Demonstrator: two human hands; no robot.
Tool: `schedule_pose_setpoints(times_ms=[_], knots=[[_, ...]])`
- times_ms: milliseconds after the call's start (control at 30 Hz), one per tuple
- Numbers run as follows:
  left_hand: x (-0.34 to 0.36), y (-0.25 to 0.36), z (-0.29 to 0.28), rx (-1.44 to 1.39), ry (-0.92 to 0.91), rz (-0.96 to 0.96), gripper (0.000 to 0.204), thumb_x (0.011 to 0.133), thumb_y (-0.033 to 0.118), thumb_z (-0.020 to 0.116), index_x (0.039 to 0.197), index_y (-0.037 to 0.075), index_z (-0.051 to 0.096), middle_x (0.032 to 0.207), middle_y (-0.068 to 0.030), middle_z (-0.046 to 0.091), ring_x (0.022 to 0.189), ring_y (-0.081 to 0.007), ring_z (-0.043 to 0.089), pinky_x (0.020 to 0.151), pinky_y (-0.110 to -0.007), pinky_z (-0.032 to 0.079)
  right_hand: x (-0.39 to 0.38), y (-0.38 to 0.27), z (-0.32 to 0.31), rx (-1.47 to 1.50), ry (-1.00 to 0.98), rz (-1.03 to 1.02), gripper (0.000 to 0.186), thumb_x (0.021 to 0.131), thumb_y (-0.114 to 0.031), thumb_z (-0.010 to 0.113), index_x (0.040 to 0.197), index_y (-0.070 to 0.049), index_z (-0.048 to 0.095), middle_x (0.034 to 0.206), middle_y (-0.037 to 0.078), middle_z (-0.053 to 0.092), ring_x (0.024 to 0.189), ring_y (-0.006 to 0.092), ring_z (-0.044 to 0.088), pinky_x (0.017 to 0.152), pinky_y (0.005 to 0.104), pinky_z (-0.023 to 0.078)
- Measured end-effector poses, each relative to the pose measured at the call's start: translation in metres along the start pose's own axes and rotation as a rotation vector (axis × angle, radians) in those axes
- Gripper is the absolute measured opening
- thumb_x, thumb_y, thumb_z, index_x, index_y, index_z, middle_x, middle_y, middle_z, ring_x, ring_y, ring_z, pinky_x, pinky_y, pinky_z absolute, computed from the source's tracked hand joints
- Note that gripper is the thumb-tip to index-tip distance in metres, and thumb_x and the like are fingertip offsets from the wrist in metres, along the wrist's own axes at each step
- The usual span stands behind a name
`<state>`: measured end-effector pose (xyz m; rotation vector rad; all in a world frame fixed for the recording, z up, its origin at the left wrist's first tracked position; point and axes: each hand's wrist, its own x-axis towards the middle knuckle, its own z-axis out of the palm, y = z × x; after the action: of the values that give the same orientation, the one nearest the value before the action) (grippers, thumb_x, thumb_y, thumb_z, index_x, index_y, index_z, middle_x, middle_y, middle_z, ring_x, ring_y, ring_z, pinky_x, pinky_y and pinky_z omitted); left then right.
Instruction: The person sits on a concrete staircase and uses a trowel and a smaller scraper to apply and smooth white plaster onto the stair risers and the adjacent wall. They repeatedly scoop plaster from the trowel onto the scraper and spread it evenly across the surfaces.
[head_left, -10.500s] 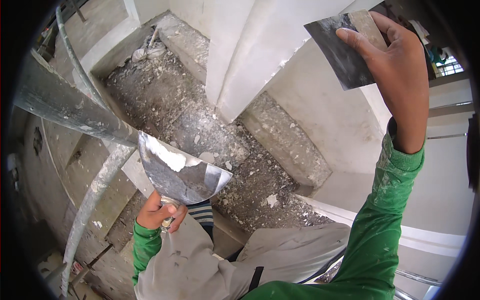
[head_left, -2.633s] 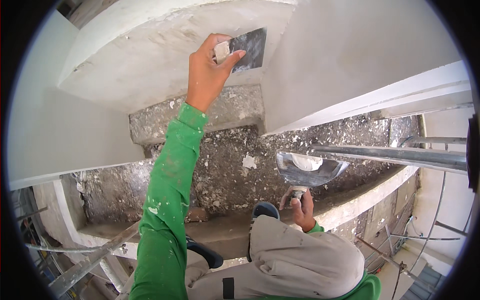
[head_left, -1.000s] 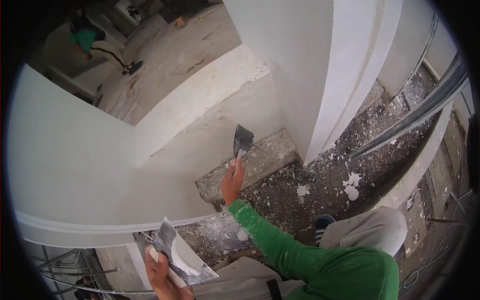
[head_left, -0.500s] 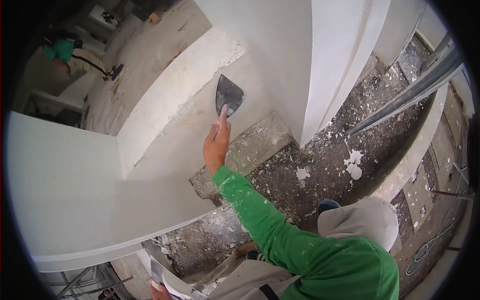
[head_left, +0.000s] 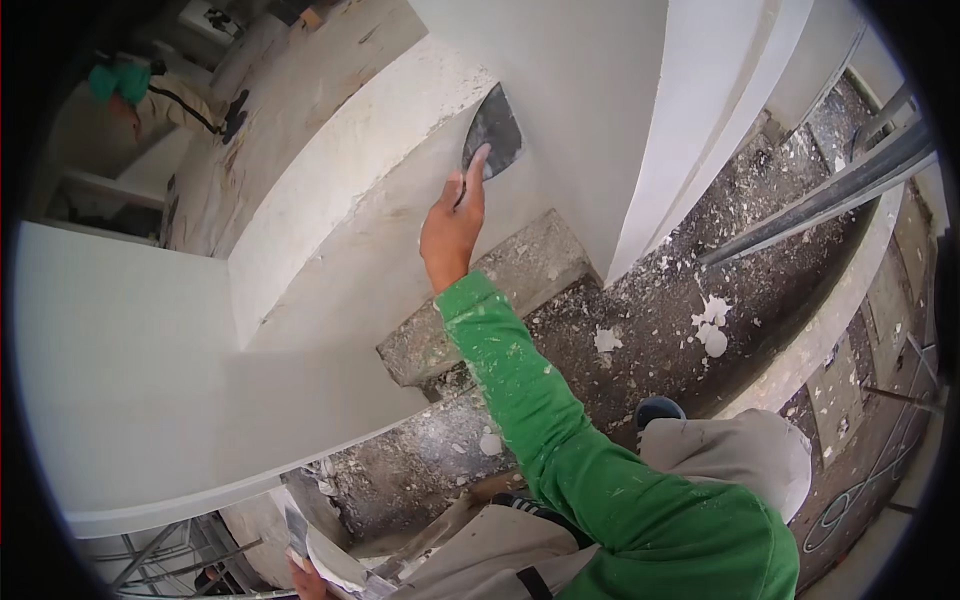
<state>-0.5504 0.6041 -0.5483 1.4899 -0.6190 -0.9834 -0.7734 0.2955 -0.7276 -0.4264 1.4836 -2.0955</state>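
At the end of my outstretched green sleeve, my right hand [head_left: 452,230] is closed round a putty knife [head_left: 495,132]. One finger lies along its wide dark blade, which is against the pale wall face [head_left: 400,220], just below the edge of a ledge. White smears mark the blade. Low at the left, my left hand [head_left: 308,580] is partly cut off by the picture's rim. It grips a second putty knife [head_left: 296,528], whose blade points upward. A white-coated piece beside that hand is too unclear to name.
Below the wall sits a rough concrete block [head_left: 490,290]. White plaster splats [head_left: 712,325] and crumbs litter the dark ground. Grey metal poles [head_left: 820,195] slant in from the right. A person in green [head_left: 125,85] is far off at upper left.
My right hand and its putty knife have moved up and to the right along the wall, toward the ledge edge and corner. My left hand has shifted slightly left and down.
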Motion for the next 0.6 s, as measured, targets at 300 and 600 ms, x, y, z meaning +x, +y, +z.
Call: schedule_pose_setpoints(times_ms=[300,600], knots=[[-0.004,-0.012,-0.046,0.710,-0.019,0.357,0.064,0.088,0.040,0.058,0.127,-0.006,0.039,0.129,-0.0234,0.045,0.122,-0.0371,0.043,0.104,-0.045,0.032,-0.023,0.024,-0.013,-0.057,-0.022,-0.054,0.050,0.097,-0.014,0.038,0.145,-0.010,0.021,0.122,0.024,0.044,0.112,0.0354,0.045,0.095,0.0393,0.036],[-0.013,0.005,-0.020,-0.146,0.004,0.011,0.051,0.084,0.014,0.061,0.127,-0.006,0.043,0.125,-0.0204,0.050,0.112,-0.0282,0.052,0.096,-0.041,0.042,-0.087,0.112,-0.018,0.113,-0.099,0.304,0.053,0.098,-0.025,0.038,0.144,-0.005,0.019,0.141,0.022,0.035,0.126,0.0304,0.040,0.102,0.0350,0.032]])
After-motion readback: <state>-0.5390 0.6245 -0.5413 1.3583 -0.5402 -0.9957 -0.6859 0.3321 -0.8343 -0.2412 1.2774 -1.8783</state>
